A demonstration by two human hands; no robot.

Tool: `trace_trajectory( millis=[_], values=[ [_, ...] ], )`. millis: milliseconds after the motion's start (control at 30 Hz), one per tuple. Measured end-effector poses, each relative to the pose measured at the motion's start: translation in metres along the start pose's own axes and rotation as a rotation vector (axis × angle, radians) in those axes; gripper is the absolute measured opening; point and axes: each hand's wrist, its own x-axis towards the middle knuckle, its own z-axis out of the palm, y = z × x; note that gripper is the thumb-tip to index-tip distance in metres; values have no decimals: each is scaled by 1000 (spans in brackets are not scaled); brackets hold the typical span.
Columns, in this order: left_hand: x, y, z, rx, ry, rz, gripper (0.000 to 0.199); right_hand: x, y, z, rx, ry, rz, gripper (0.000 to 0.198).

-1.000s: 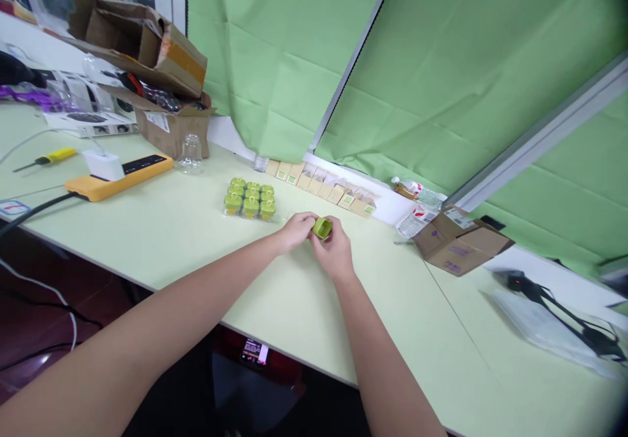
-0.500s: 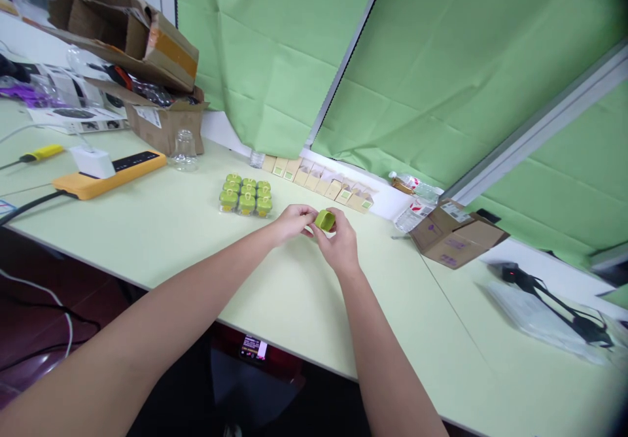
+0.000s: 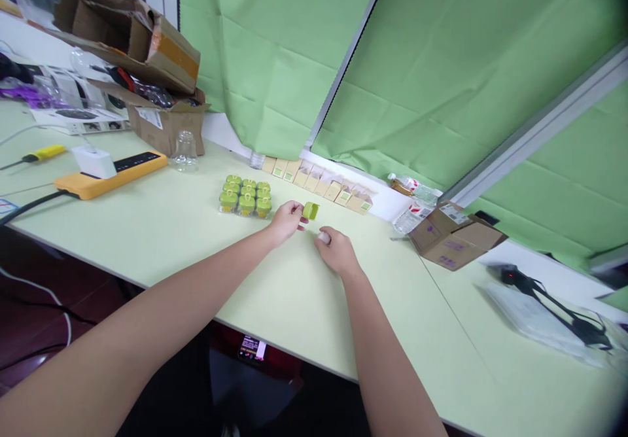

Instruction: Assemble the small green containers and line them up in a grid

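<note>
My left hand (image 3: 287, 221) pinches a hollow green lid (image 3: 311, 210) by its left side, with the opening turned to the right. It matches the green tops on several small clear jars (image 3: 246, 196) grouped in rows, left of my hands. Just right of the lid, and apart from it, my right hand (image 3: 336, 250) is closed. A small whitish thing (image 3: 324, 237) shows at its thumb and fingertips; its kind is too small to make out.
A row of small tan boxes (image 3: 316, 178) lines the wall behind. To the left lie an orange power strip (image 3: 132, 165), a clear plastic bottle (image 3: 185, 152) and cardboard boxes (image 3: 167, 126). At right stand a carton (image 3: 454, 237) and plastic bottles (image 3: 412, 214).
My right hand has let go of the green lid and moved slightly down, and a whitish thing now shows at its fingers. My left hand holds the lid, now shifted left and turned.
</note>
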Motion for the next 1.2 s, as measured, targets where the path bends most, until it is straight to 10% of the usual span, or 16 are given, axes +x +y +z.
trace_trajectory(
  millis=[333, 1200],
  values=[
    [3, -13, -8, 257, 23, 246, 6, 6, -24, -2, 984, 117, 201, 44],
    [-4, -20, -5, 195, -64, 242, 15, 4, -32, 10, 764, 250, 108, 53]
  ],
)
